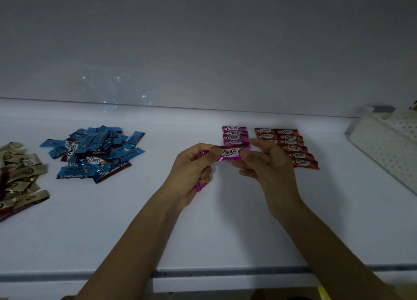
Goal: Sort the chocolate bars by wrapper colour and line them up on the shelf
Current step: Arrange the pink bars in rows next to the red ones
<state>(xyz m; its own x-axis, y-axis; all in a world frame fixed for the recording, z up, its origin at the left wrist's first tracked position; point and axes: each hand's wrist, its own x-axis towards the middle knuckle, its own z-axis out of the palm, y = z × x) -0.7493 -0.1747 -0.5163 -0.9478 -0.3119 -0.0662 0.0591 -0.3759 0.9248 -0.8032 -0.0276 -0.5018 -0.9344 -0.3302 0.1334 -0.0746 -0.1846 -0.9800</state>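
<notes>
Hands pinched the pink bar (229, 153) by its ends, left hand (191, 166) clutching spare pink bars (200, 186), right hand (261, 164) nothing else. Light, crinkly, likely slippery: flat ends suited gripping. Beyond lay the pink row (233, 133) on the shelf (225, 220).

Open shelf (180, 220) between blue pile (94, 153) and pink row (234, 135)

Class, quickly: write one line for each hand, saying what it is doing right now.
Left hand: pinches the left end of a pink chocolate bar, with more pink wrappers curled in its fingers.
Right hand: pinches the same bar's right end.
</notes>
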